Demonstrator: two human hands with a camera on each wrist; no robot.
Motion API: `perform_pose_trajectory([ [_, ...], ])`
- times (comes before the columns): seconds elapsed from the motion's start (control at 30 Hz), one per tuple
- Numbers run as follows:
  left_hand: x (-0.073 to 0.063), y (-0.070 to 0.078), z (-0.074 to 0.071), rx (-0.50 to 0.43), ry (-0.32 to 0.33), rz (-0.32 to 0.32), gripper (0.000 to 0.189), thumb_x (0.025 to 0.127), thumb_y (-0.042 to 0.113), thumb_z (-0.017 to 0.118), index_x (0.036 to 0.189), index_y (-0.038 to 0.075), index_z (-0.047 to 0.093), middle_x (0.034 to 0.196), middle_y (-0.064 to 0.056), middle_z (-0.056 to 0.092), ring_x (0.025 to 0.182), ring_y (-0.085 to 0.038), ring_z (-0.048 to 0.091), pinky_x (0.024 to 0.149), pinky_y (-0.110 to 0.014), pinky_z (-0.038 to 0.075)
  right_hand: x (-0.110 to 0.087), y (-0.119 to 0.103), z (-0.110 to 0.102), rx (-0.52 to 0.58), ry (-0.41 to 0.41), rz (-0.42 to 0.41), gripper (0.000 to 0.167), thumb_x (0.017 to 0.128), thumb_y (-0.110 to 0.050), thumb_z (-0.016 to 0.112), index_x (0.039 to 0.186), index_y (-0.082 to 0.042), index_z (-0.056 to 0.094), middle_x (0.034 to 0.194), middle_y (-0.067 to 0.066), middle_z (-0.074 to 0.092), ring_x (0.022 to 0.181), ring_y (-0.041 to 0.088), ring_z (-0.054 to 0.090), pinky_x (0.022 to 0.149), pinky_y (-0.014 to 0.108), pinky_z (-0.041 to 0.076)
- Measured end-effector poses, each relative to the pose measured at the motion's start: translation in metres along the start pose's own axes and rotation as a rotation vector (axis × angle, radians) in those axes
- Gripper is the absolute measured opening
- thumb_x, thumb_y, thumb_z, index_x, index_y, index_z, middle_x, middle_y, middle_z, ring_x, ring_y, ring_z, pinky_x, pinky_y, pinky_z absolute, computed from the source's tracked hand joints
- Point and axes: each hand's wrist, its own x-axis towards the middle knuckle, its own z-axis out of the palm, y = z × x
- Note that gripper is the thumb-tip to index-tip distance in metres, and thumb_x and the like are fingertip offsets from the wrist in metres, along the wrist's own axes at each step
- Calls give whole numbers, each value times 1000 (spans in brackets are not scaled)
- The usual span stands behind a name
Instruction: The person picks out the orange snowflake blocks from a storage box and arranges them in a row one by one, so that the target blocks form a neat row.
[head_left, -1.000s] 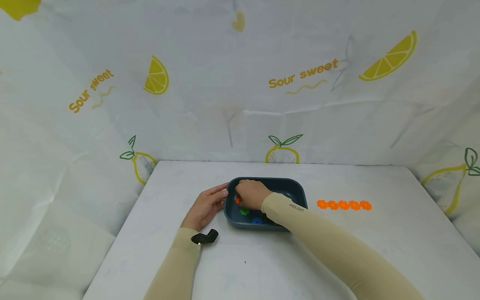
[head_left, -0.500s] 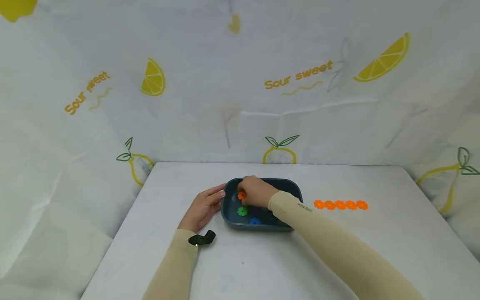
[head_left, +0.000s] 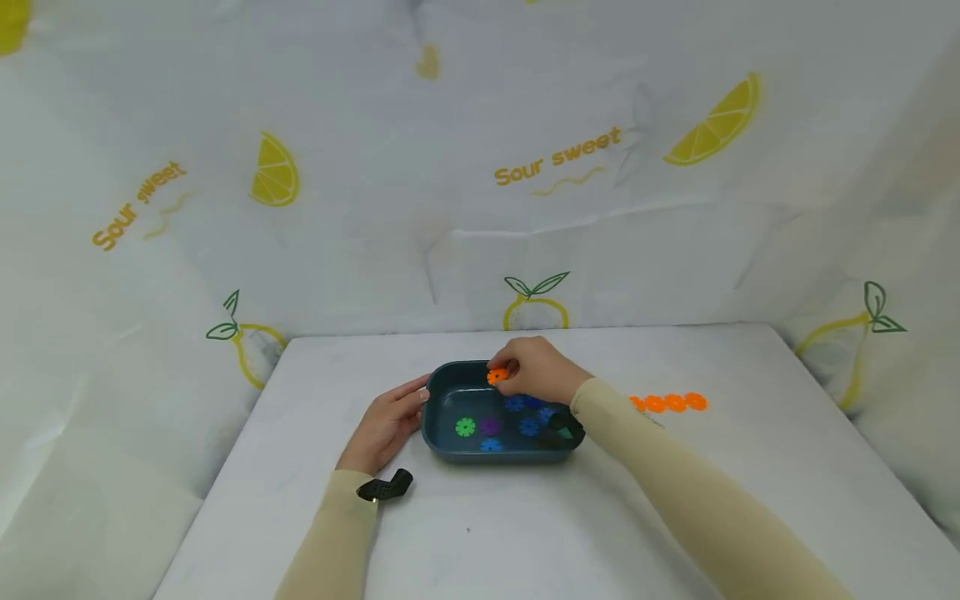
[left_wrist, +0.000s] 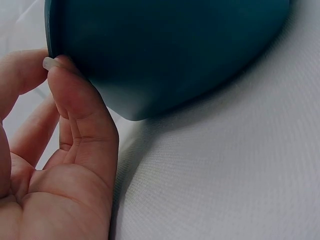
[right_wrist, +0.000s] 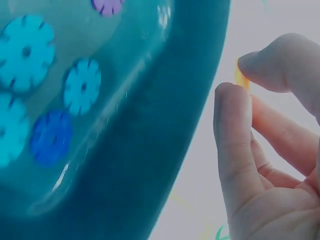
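Note:
My right hand [head_left: 542,367] pinches an orange notched plastic disc [head_left: 497,377] between thumb and fingertips, over the back rim of a dark teal tray [head_left: 498,457]. In the right wrist view only a thin, bright edge of that disc [right_wrist: 241,77] shows between the thumb and fingers. My left hand [head_left: 386,425] rests its thumb and fingertips against the tray's left rim, the fingers fairly straight. Inside the tray lie a green disc [head_left: 465,427], a purple disc [head_left: 490,427] and several blue discs [head_left: 529,427]. The right forearm and wrist camera cover the tray's right end.
A row of orange discs [head_left: 677,403] lies on the white table [head_left: 480,533] right of the tray, its left end partly behind the right sleeve [head_left: 645,450]. A white cloth [head_left: 360,250] with lemon prints hangs behind the table.
My right hand has lifted the orange disc from the tray's left part and moved right, towards the back rim. More blue and purple discs now show. The left hand stays at the rim.

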Motion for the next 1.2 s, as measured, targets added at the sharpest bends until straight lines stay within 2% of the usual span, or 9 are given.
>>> perform_pose_trajectory([
  [0.17, -5, 0, -5, 6, 13, -6, 55, 106, 22, 71, 157, 10, 57, 159, -10, 57, 121, -16, 62, 99, -24, 57, -16, 16, -16, 32, 70, 28, 35, 96, -15, 79, 130, -10, 79, 117, 1, 77, 99, 16, 68, 93, 37, 61],
  [0.33, -6, 0, -7, 2, 33, -13, 54, 105, 23, 73, 155, 12, 59, 154, -8, 61, 115, -15, 62, 96, -24, 57, -36, 34, -31, 32, 145, 65, 35, 95, -17, 79, 131, -14, 79, 118, 1, 75, 101, 18, 67, 90, 37, 60],
  [0.53, -3, -1, -5, -6, 11, -16, 56, 105, 23, 73, 157, 11, 58, 141, -5, 67, 102, -12, 62, 89, -23, 57, -69, 60, -44, 35, 240, 124, 33, 98, -23, 79, 130, -16, 79, 123, 3, 76, 104, 20, 69, 92, 39, 61],
  [0.67, -1, -3, -3, -5, 7, -20, 55, 105, 23, 73, 156, 11, 58, 137, -4, 68, 100, -11, 61, 87, -23, 57, -92, 80, -52, 25, 294, 165, 32, 98, -24, 79, 129, -17, 79, 123, 4, 77, 105, 21, 70, 91, 36, 60],
  [0.87, -2, -2, -1, -4, 23, -36, 53, 104, 26, 74, 154, 14, 60, 141, -4, 67, 104, -13, 61, 90, -24, 57, -128, 116, -64, 6, 344, 245, 35, 101, -28, 78, 134, -17, 76, 124, 4, 75, 109, 25, 69, 88, 32, 58],
  [1.2, -4, -1, 0, -10, 23, -40, 54, 105, 25, 73, 156, 14, 59, 137, -3, 67, 101, -12, 61, 87, -23, 57, -179, 165, -78, -54, 393, 343, 43, 102, -33, 77, 140, -13, 72, 130, 13, 75, 115, 32, 68, 90, 38, 55],
])
